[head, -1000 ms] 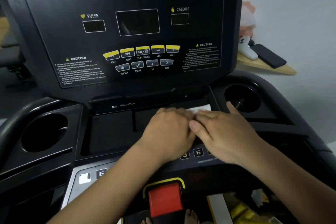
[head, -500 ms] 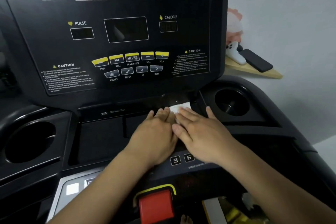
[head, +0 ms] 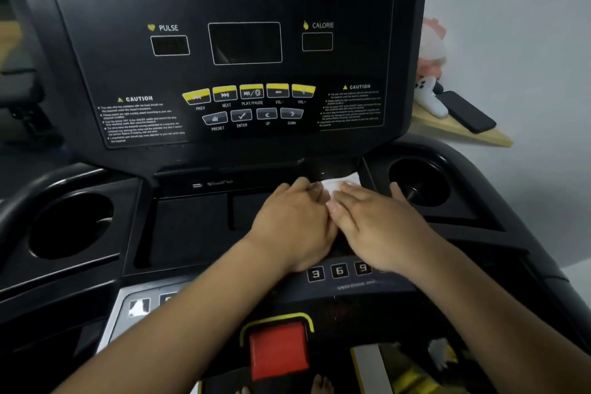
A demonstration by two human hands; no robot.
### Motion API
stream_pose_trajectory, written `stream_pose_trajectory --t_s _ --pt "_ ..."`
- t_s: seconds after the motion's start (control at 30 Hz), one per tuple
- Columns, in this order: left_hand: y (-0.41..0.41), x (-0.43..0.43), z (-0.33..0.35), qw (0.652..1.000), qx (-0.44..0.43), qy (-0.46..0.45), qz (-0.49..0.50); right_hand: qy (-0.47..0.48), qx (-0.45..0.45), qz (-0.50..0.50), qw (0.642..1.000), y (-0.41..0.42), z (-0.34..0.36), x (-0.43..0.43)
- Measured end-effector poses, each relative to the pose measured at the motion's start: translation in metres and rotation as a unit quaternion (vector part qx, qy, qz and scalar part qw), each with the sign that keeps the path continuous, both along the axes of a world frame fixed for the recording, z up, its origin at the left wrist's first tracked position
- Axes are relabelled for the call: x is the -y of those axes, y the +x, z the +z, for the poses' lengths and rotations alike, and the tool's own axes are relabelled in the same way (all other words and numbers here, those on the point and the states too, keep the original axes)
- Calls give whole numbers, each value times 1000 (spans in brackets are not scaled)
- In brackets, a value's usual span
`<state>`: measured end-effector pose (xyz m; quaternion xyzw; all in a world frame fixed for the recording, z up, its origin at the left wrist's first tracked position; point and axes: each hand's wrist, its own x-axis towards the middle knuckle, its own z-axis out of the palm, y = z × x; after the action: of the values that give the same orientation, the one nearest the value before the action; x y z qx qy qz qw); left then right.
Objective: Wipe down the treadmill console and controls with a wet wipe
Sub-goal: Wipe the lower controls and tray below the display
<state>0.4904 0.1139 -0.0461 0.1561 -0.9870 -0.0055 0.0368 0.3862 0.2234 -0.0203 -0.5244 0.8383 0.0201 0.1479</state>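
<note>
White wet wipe (head: 343, 184) sits centre-right on black plastic treadmill console tray (head: 192, 227), pressed under the flat, ungripping left hand (head: 294, 224) and right hand (head: 380, 227). Tray-wiping step. Next probably a sweep toward frame left, with steady pressure.

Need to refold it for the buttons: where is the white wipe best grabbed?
Probably the far right corner of the wipe, the only bare part. It lies flat under the left hand and right hand, so pinch that corner from above, on the right.
</note>
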Motion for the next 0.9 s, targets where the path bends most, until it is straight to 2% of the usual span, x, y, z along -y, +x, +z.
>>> stream_pose_trajectory --t_s 0.1,0.2,0.3,0.43,0.57,0.7,0.8,0.9 --pt "22 -22 1 998 -4 26 -50 1 -12 22 1000 21 6 -33" --pt "22 -29 -2 997 -16 59 -40 -9 27 13 1000 19 10 -33" --pt "0 -22 0 999 3 50 -16 -50 59 -18 997 -3 5 -6" --pt "1 -23 5 999 20 38 -26 -47 54 -28 997 2 4 -11" --pt "24 -41 3 995 -40 81 -45 -28 73 -22 997 25 10 -39" --pt "-7 -31 7 993 41 108 -32 -59 206 -122 969 12 9 -9" --pt "-22 -21 15 991 80 101 -24 -69 186 -137 970 8 3 12" --pt "-4 -29 16 990 83 109 -42 -39 149 -114 982 18 4 -1"
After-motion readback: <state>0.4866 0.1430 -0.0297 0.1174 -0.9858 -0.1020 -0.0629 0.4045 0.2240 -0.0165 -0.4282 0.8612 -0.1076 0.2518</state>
